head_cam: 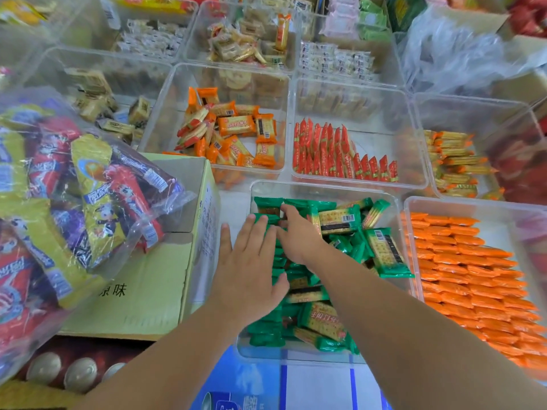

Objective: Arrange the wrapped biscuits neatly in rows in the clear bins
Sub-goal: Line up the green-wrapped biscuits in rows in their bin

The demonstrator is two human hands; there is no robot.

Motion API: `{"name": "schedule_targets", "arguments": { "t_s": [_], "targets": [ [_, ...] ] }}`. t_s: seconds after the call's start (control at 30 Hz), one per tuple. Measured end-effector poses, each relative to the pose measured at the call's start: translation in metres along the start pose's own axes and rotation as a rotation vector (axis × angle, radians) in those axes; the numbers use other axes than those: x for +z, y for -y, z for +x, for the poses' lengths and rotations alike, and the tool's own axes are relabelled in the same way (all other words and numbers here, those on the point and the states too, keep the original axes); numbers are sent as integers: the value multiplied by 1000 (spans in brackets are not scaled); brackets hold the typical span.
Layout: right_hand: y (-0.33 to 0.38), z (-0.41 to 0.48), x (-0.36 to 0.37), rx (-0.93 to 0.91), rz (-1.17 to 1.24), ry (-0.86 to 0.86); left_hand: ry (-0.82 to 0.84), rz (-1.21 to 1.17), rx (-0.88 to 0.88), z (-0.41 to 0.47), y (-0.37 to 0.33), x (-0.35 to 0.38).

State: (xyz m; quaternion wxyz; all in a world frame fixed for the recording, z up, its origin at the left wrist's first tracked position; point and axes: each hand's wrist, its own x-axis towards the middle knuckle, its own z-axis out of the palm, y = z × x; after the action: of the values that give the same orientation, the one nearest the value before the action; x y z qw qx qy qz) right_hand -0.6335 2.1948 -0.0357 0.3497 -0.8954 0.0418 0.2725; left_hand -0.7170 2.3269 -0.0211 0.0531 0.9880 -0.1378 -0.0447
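A clear bin (325, 189) right in front of me holds a loose heap of green-wrapped biscuits (381, 253). My left hand (248, 261) lies flat with straight fingers on the packs at the bin's left side, its fingertips over the rim. My right hand (299, 232) reaches into the far left part of the bin, fingers down among the green packs; I cannot tell whether it holds one. The packs under both hands are partly hidden.
Orange packs in neat rows fill the bin (473, 208) on the right. Behind stand bins with red packs (355, 99) in rows and loose orange packs (225, 75). A cardboard box (154, 291) and a bag of snacks (74, 184) sit at the left.
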Motion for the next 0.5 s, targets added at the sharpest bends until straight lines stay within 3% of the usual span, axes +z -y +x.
{"name": "schedule_targets", "arguments": {
  "t_s": [0.1,0.17,0.27,0.33,0.4,0.5],
  "targets": [
    [2,-13,-5,-78,-168,86,127,146,-15,29,11,-3],
    [3,-24,-7,-148,-210,54,169,255,48,44,16,0],
    [-6,-40,-14,-287,-179,-257,218,318,123,52,17,3],
    [-17,-46,-21,-336,-333,-503,239,315,121,52,17,5],
    [-26,-47,-29,-226,-571,-559,246,286,111,51,17,6],
    [-34,-43,-33,17,-834,-375,236,249,122,50,17,5]
  ]
}}
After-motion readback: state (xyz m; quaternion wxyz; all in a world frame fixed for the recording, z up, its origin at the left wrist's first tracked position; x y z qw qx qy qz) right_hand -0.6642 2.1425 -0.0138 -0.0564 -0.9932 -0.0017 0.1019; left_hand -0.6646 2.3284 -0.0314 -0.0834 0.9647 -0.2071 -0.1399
